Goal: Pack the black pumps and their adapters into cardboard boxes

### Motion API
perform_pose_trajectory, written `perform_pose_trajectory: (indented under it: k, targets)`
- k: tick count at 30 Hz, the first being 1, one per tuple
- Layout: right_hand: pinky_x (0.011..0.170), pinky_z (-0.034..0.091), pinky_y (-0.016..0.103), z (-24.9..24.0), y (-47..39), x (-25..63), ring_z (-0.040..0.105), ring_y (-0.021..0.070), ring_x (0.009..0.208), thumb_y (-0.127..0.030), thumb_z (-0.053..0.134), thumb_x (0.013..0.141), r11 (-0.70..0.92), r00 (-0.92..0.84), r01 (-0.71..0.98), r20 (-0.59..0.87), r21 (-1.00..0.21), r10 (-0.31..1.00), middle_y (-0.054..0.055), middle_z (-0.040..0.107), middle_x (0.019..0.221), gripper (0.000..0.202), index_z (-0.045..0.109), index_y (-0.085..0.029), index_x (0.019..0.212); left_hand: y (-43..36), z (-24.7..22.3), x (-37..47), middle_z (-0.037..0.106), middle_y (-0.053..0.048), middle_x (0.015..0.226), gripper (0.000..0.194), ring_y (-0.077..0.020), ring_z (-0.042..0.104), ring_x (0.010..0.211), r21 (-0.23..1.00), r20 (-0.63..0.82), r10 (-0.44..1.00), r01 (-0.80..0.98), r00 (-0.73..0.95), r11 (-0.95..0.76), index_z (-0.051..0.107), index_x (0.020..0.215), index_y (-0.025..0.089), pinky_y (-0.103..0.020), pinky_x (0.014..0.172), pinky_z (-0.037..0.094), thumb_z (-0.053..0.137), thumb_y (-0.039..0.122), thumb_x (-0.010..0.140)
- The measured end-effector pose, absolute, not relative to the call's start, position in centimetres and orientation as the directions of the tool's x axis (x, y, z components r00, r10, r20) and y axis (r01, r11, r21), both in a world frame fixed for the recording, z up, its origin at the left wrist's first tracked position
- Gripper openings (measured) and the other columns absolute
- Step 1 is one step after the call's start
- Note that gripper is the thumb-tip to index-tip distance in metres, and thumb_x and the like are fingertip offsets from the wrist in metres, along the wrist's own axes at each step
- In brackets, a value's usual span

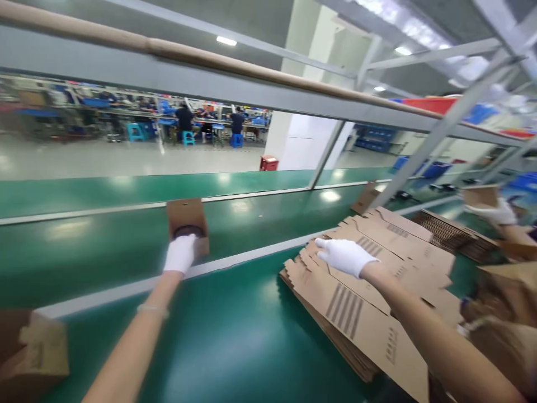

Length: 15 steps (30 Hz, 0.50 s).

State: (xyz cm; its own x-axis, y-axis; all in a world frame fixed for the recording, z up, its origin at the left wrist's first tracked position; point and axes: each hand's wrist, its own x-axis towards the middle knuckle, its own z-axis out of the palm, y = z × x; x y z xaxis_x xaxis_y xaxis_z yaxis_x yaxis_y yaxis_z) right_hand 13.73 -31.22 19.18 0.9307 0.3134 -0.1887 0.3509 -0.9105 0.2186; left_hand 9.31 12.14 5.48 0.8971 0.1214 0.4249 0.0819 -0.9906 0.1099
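Observation:
My left hand (pixel 180 254), in a white glove, is closed on the near side of a small open cardboard box (pixel 202 246) on the green belt. The box has its flap up, and something dark and rounded (pixel 187 230) shows inside; my fingers partly hide it. My right hand (pixel 346 256), also gloved, is over a spread stack of flat cardboard cartons (pixel 369 302) printed with dark stripes. Its fingers are stretched out toward the cartons' notched left edge.
At lower left is another open carton (pixel 36 347). A white rail (pixel 251 258) runs along the belt, and a slanted metal post (pixel 436 126) rises beyond the stack. On the right, a co-worker's gloved hand (pixel 495 212) holds a box near more stacked cartons (pixel 451 235).

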Motion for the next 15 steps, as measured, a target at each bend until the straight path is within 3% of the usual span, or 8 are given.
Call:
perform_pose_trajectory:
  k: [2,4,6,9,11,15]
  targets:
    - [0.074,0.044,0.04,18.6,-34.1,15.5,0.062,0.0312,0.091,-0.037,0.039,0.089,-0.96,0.975,0.176,-0.173,0.22,0.139,0.014,0.065,0.103,0.04,0.055,-0.017,0.121,11.6,5.5,10.4,0.063,-0.021,0.094,0.026,-0.0356,0.06,0.091,0.129,0.503,0.159,0.108,0.85,-0.986,0.06,0.1,0.004,-0.046,0.078,0.049,0.044,0.011,0.08]
    - [0.074,0.045,0.04,17.4,-35.9,17.1,0.062,0.0321,0.092,-0.043,0.044,0.087,-0.972,0.981,0.091,-0.186,0.216,0.051,0.016,0.064,0.103,0.044,0.058,-0.013,0.115,9.9,5.4,10.1,0.057,-0.024,0.113,0.034,-0.0362,0.052,0.11,0.154,0.586,0.184,0.115,0.789,-0.981,0.054,0.113,0.001,-0.047,0.092,0.043,0.044,0.017,0.085]
    - [0.076,0.046,0.042,16.0,-36.5,18.4,0.06,0.0338,0.095,-0.052,0.051,0.081,-0.976,0.98,0.052,-0.201,0.211,0.009,0.019,0.061,0.108,0.052,0.061,-0.011,0.112,7.4,5.3,9.0,0.054,-0.021,0.123,0.038,-0.0326,0.047,0.118,0.173,0.638,0.183,0.092,0.748,-0.981,0.05,0.119,0.004,-0.043,0.099,0.04,0.044,0.024,0.088]
    - [0.08,0.045,0.044,14.1,-36.2,19.8,0.056,0.0362,0.102,-0.06,0.062,0.07,-0.978,0.977,0.033,-0.213,0.206,-0.012,0.02,0.056,0.118,0.065,0.063,-0.011,0.113,3.2,4.9,6.7,0.057,-0.015,0.121,0.036,-0.0279,0.049,0.117,0.234,0.668,0.176,0.02,0.724,-0.972,0.054,0.115,0.009,-0.04,0.101,0.04,0.044,0.03,0.088]
    - [0.081,0.045,0.043,13.6,-35.9,20.4,0.056,0.0354,0.103,-0.058,0.064,0.068,-0.98,0.975,0.022,-0.22,0.196,-0.022,0.02,0.055,0.119,0.064,0.064,-0.011,0.111,1.0,4.8,5.3,0.059,-0.014,0.12,0.036,-0.028,0.05,0.115,0.364,0.638,0.219,-0.039,0.738,-0.93,0.057,0.112,0.012,-0.042,0.102,0.04,0.044,0.034,0.088]
    - [0.074,0.046,0.037,14.8,-36.2,20.0,0.06,0.0303,0.094,-0.042,0.058,0.076,-0.985,0.982,0.001,-0.186,0.171,-0.031,0.017,0.062,0.104,0.037,0.068,-0.013,0.097,-1.9,5.4,3.2,0.06,-0.012,0.121,0.043,-0.0286,0.051,0.116,0.671,0.445,0.348,-0.049,0.825,-0.74,0.06,0.111,0.015,-0.048,0.103,0.04,0.042,0.045,0.086]
